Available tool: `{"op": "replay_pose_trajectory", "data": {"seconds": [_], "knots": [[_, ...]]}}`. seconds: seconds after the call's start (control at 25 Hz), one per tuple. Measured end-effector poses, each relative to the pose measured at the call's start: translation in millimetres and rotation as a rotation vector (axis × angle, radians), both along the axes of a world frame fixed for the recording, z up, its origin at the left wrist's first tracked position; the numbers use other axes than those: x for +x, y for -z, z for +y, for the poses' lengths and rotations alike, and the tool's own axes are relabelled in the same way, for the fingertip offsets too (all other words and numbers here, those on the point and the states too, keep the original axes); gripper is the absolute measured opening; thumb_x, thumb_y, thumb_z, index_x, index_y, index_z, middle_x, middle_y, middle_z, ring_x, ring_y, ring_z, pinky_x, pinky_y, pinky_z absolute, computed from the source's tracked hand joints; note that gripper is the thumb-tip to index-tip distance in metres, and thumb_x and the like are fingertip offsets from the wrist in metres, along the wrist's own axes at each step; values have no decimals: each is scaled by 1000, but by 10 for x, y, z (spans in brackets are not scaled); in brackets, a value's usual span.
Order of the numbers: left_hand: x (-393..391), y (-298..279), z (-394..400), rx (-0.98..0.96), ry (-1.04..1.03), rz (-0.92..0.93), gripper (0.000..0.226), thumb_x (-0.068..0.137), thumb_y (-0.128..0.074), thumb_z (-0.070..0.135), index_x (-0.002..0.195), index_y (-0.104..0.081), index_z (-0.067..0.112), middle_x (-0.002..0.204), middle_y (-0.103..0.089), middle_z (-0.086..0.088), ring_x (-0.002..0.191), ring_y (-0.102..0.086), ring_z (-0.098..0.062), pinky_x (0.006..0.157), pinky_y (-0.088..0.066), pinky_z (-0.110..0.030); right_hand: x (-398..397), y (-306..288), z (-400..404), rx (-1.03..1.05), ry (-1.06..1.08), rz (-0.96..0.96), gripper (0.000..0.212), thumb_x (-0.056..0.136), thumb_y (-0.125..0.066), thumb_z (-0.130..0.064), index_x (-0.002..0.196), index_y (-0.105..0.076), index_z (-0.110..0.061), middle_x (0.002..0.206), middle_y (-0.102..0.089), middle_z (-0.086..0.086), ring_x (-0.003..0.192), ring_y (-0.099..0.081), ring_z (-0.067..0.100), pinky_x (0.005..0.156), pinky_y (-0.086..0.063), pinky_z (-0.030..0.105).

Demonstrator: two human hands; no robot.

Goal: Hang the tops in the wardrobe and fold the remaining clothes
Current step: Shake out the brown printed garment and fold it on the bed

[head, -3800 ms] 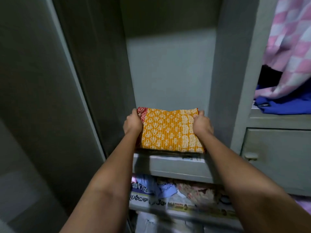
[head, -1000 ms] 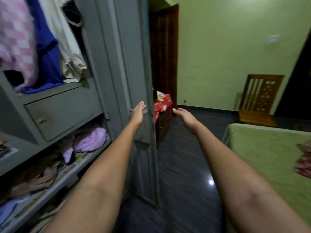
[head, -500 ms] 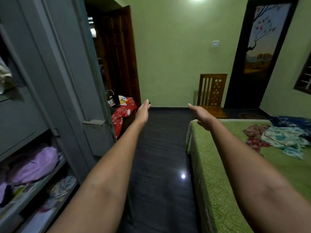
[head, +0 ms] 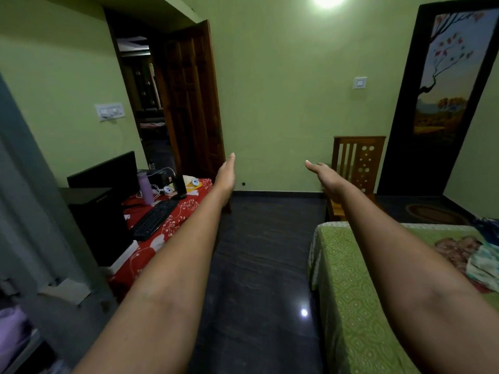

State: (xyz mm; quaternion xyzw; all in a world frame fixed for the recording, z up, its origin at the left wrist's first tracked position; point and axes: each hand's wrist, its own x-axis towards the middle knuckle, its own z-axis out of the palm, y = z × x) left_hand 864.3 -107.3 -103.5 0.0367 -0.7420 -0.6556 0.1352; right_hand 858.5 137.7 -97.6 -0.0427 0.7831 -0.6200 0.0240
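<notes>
Both arms stretch out in front of me over the dark floor. My left hand (head: 226,174) is held with straight fingers and holds nothing. My right hand (head: 322,174) is also flat and empty. A loose heap of clothes (head: 471,259), reddish and pale blue-green prints, lies on the bed (head: 351,292) with the green patterned cover at the right. Only the grey wardrobe door (head: 29,211) shows at the left edge, with a bit of purple cloth (head: 12,330) on a low shelf.
A desk under a red floral cloth (head: 151,247) stands left, carrying a keyboard (head: 155,218), monitor and purple bottle. A wooden chair (head: 356,168) stands against the far wall. An open wooden door (head: 194,98) is behind. Dark floor (head: 259,265) runs between desk and bed.
I let go of the folded yellow garment on the wardrobe shelf and turned right, away from the wardrobe toward the room. Both hands now hang empty in the air.
</notes>
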Motion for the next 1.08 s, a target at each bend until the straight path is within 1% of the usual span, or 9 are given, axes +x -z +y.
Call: {"op": "replay_pose_trajectory", "data": {"seconds": [0.16, 0.32, 0.44, 0.56, 0.76, 0.88, 0.96, 1.0, 1.08], "knots": [[-981, 193, 10, -17, 26, -67, 65, 99, -25, 54, 151, -21, 14, 157, -24, -4, 144, -22, -23, 119, -19, -43, -946, 144, -4, 46, 6, -61, 80, 95, -45, -51, 153, -9, -9, 159, -14, 12, 144, -18, 32, 115, -18, 47], [-2077, 148, -48, -39, 62, -26, 64, 99, -22, 56, 152, -17, 19, 158, -21, -3, 145, -20, -23, 118, -18, -46, -2009, 230, 27, 79, 45, -46, 83, 93, -45, -57, 153, -10, -14, 159, -14, 10, 145, -17, 32, 116, -17, 49], [-2964, -6, -80, -74, 96, -20, 65, 98, -22, 58, 152, -16, 22, 158, -20, -3, 145, -20, -25, 117, -20, -49, -2792, 102, 78, 64, 95, -43, 81, 91, -44, -61, 153, -14, -18, 160, -14, 8, 145, -15, 31, 116, -16, 50], [-3866, -321, -7, -105, 150, 7, 63, 99, -23, 55, 152, -19, 20, 157, -23, -3, 144, -23, -23, 117, -21, -46, -3536, -165, 184, -5, 165, 10, 70, 96, -40, -54, 151, -20, -16, 159, -14, 9, 145, -14, 30, 116, -15, 47], [-5185, -416, 428, -166, 288, -10, 58, 102, -24, 47, 150, -24, 15, 153, -32, -7, 142, -27, -21, 117, -21, -41, -4643, -15, 538, -54, 250, -56, 71, 95, -41, -56, 152, -20, -19, 159, -14, 10, 145, -15, 32, 117, -17, 51], [-5925, -311, 766, -172, 335, -25, 59, 101, -25, 48, 150, -25, 15, 153, -32, -7, 142, -28, -21, 117, -22, -40, -5310, 102, 875, -75, 257, -64, 89, 82, -48, -72, 151, -24, -21, 157, -21, 10, 143, -23, 33, 115, -22, 55], [-6461, -271, 1091, -165, 377, -10, 59, 101, -25, 49, 150, -25, 15, 153, -32, -7, 141, -29, -21, 117, -22, -41, -5882, 187, 1247, -72, 309, -52, 119, 54, -58, -88, 149, -28, -23, 156, -27, 8, 140, -30, 32, 113, -26, 54], [-6709, -282, 1273, -168, 399, -2, 59, 101, -25, 49, 150, -25, 15, 153, -33, -6, 141, -29, -21, 117, -22, -41, -6053, 126, 1374, -79, 343, -44, 122, 50, -58, -90, 149, -30, -23, 154, -30, 7, 140, -31, 30, 113, -25, 53], [-7180, -366, 1664, -180, 461, 11, 58, 102, -24, 49, 149, -26, 15, 152, -33, -6, 141, -29, -21, 117, -21, -42, -6352, -64, 1630, -127, 351, -14, 91, 78, -51, -73, 149, -29, -21, 151, -32, 0, 142, -26, 27, 115, -21, 46]]}}
